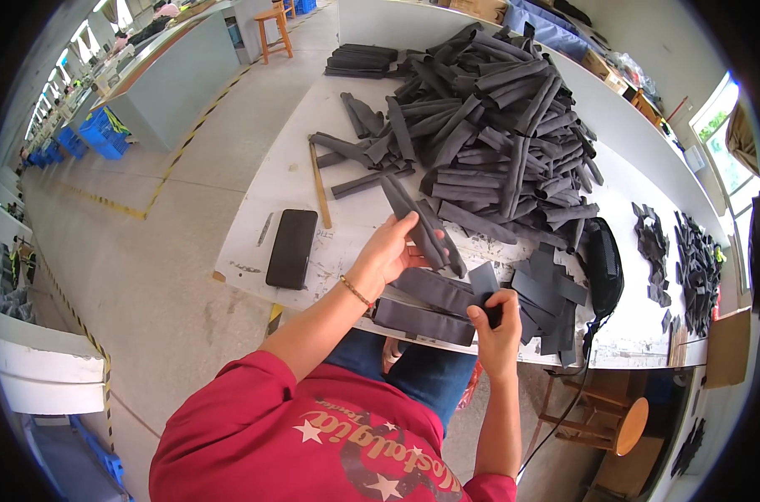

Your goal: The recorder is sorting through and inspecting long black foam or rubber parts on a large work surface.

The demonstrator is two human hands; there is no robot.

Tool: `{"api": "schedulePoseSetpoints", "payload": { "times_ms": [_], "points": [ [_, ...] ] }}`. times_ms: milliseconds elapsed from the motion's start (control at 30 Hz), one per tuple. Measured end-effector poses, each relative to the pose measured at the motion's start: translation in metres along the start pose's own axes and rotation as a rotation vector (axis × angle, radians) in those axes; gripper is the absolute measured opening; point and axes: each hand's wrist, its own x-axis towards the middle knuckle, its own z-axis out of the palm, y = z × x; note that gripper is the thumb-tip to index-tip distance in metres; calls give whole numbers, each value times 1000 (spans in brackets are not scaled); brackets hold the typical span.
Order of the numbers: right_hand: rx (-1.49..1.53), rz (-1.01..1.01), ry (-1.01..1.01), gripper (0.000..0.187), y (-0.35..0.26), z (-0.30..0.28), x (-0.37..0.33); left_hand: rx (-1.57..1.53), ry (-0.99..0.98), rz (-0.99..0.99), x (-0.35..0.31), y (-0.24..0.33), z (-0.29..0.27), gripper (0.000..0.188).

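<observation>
A long dark grey fabric sleeve [415, 219] is pinched in my left hand [388, 249], tilted above the table with its upper end pointing away from me. My right hand [497, 326] grips a small flat dark rectangular piece [483, 281] between thumb and fingers, a little to the right of the sleeve and apart from it. Beneath and between my hands, two flattened fabric sleeves [423, 322] lie near the table's front edge. Beside my right hand is a loose stack of flat dark rectangular pieces [547, 293].
A large heap of dark fabric sleeves [497, 125] covers the table's far middle, with a neat stack [361, 60] behind. A black phone [292, 248] and wooden ruler [320, 186] lie left. Right are a black corded device [602, 268], dark scraps [698, 276] and a wooden stool [627, 425] below.
</observation>
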Motion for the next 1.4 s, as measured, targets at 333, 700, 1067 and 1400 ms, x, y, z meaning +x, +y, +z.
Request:
{"api": "schedulePoseSetpoints", "payload": {
  "times_ms": [333,700,1067,1400],
  "points": [
    [-65,45,-73,24,-15,13,-8,68,-36,77,0,-2,-9,29],
    [-168,-25,-76,44,-18,16,-3,-138,-87,63,-4,4,-7,19],
    [-426,-332,2,35,-36,4,33,-41,-190,6,-13,9,-4,23],
    [-642,-533,-84,38,-42,-3,45,-15,-298,-87,-12,10,-7,25]
  ]
}}
